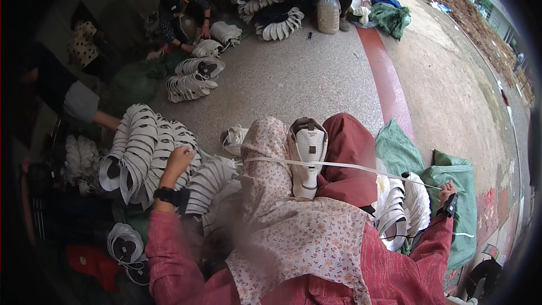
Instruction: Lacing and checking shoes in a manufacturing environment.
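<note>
A white shoe upper point(305, 176) with a perforated face and brown lining stands upright between my knees. Across it runs a long white shoelace point(344, 165), pulled nearly straight. Its right end meets my right hand point(447, 190), far out to the side, with fingers closed on it. My left hand point(179, 162) is raised beside tall nested stacks of white shoe uppers point(136, 141), its fingers curled together. Whether the lace reaches that hand is hard to see against the white stacks. More nested uppers point(210, 183) lean near my left forearm.
Green sacks point(454, 192) and stacked uppers point(418, 203) lie by my right arm. A white shoe point(234, 139) rests beyond my left knee. Further off, a person point(182, 14) bends over more uppers; a large plastic jug point(328, 11) stands at the back near another seated person.
</note>
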Available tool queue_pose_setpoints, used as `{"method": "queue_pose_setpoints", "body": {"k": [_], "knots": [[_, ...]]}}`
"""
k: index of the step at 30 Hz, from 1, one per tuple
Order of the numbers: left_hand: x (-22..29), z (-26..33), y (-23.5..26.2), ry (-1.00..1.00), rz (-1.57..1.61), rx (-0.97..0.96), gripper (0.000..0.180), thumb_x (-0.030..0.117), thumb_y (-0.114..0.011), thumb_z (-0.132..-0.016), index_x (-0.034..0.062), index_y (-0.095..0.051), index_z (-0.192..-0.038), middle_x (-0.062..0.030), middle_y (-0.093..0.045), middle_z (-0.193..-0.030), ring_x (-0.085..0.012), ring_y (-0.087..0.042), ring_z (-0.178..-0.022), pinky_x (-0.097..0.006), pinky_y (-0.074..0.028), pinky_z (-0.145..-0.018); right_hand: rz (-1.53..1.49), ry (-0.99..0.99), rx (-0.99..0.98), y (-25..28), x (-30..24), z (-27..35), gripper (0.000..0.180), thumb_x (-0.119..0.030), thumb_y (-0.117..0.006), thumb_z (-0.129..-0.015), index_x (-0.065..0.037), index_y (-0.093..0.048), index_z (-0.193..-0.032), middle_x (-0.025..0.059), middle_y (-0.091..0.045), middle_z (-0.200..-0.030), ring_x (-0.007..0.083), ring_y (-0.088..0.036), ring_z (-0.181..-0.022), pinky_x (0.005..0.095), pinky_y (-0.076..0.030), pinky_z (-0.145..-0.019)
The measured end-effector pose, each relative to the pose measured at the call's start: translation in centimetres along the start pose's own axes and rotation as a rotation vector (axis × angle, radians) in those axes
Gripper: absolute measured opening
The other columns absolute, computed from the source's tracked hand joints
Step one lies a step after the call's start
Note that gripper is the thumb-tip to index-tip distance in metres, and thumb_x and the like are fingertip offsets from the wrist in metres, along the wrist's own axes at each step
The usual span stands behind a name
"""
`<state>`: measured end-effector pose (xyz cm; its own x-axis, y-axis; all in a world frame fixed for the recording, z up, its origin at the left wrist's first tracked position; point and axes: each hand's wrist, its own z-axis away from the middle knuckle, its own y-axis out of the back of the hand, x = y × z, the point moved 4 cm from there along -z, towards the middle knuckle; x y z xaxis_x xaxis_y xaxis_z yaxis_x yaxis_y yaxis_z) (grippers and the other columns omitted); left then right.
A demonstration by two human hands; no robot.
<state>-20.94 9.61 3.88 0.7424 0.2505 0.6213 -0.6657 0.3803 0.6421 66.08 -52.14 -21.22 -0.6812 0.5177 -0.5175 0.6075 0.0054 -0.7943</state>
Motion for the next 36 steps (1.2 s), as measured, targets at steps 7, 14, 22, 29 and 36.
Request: {"method": "queue_pose_setpoints", "body": {"k": [7, 14, 22, 29, 36], "knots": [[16.0, 8.9, -12.9, -1.253, -0.2, -0.154, 0.017, 0.006, -0.066, -0.087, 0.0028, -0.067, -0.104, -0.0109, -0.067, -0.101, -0.0244, -0.065, -0.095, -0.033, -0.051, -0.084, 1.012, -0.041, 0.759, -23.0, 11.6, -13.2, 0.036, -0.014, -0.052, -0.097, -0.002, -0.056, -0.131, 0.003, -0.065, -0.082, 0.0059, -0.05, -0.056, 0.0202, -0.04, -0.047], [21.6, 11.5, -23.8, -1.463, -0.322, -0.371, 0.018, 0.006, -0.069, -0.081, 0.0032, -0.067, -0.098, -0.0112, -0.062, -0.094, -0.0267, -0.063, -0.089, -0.036, -0.051, -0.081, 1.823, 0.259, -0.25, -44.4, 30.7, -21.2, 0.01, -0.016, -0.064, -0.081, -0.01, -0.066, -0.088, 0.0084, -0.064, -0.087, 0.0246, -0.06, -0.085, 0.0368, -0.045, -0.08], [20.3, 8.5, -26.7, -1.167, -0.286, -0.446, 0.022, 0.014, -0.074, -0.071, 0.0097, -0.072, -0.092, -0.0057, -0.053, -0.092, -0.0256, -0.057, -0.088, -0.035, -0.048, -0.078, 2.006, 0.169, -0.404, -45.9, 35.1, -19.4, 0.003, -0.014, -0.065, -0.074, -0.012, -0.065, -0.076, 0.0055, -0.055, -0.083, 0.0248, -0.052, -0.092, 0.0389, -0.037, -0.079], [19.9, 9.3, -26.9, -1.164, -0.426, -0.341, 0.013, 0.021, -0.075, -0.07, 0.0153, -0.074, -0.082, -0.0032, -0.05, -0.094, -0.0223, -0.053, -0.097, -0.037, -0.039, -0.09, 2.017, 0.154, -0.445, -45.7, 35.5, -19.4, 0.004, -0.014, -0.066, -0.071, -0.012, -0.065, -0.068, 0.0047, -0.055, -0.08, 0.0241, -0.052, -0.09, 0.0391, -0.037, -0.078], [20.0, 9.3, -26.9, -1.172, -0.409, -0.39, 0.012, 0.023, -0.076, -0.07, 0.0166, -0.073, -0.08, -0.0024, -0.049, -0.096, -0.021, -0.052, -0.1, -0.038, -0.034, -0.091, 1.961, -0.071, -0.336, -45.1, 36.4, -20.6, 0.004, -0.016, -0.068, -0.072, -0.012, -0.069, -0.073, 0.0047, -0.061, -0.087, 0.0243, -0.056, -0.091, 0.0391, -0.037, -0.08]]}}
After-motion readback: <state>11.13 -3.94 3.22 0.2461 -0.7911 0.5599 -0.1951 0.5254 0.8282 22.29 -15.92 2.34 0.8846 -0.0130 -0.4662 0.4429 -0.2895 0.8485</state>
